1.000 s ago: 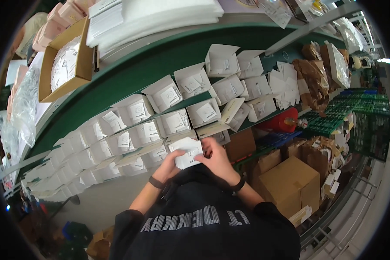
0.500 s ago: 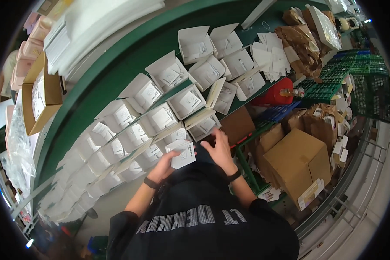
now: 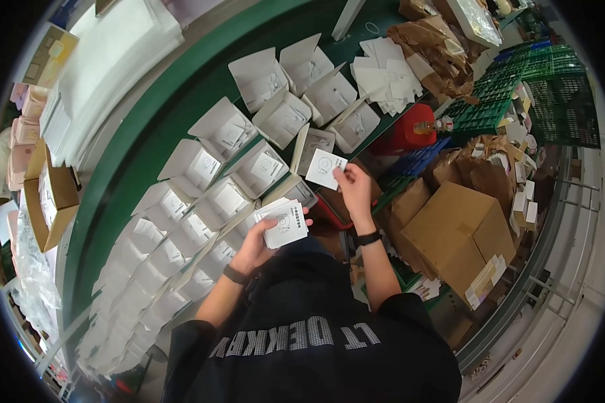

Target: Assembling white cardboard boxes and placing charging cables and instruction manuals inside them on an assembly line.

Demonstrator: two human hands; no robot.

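My left hand (image 3: 254, 247) grips a small stack of square white leaflets (image 3: 287, 225) with a round line drawing on top, thumb pressed on its near edge. Between the thumb and fingers of my right hand (image 3: 357, 195) is a single white leaflet (image 3: 322, 169). It hovers over the near edge of an open white box (image 3: 316, 140). Boxes farther right and back, such as this open white box (image 3: 283, 119), hold white cable-like pieces with no leaflet visible. Leaflets lie inside several boxes to the left, including this open box (image 3: 261, 168).
Rows of open boxes stretch left along the green bench (image 3: 161, 101). Loose white papers (image 3: 385, 74) and crumpled brown paper (image 3: 440, 57) lie at its far right. A red container (image 3: 406, 131), green crates (image 3: 561, 111) and a large cardboard carton (image 3: 458, 232) stand to the right.
My right hand was empty with spread fingers and now pinches one leaflet, held farther forward. The left hand still holds its stack. The whole view has turned slightly.
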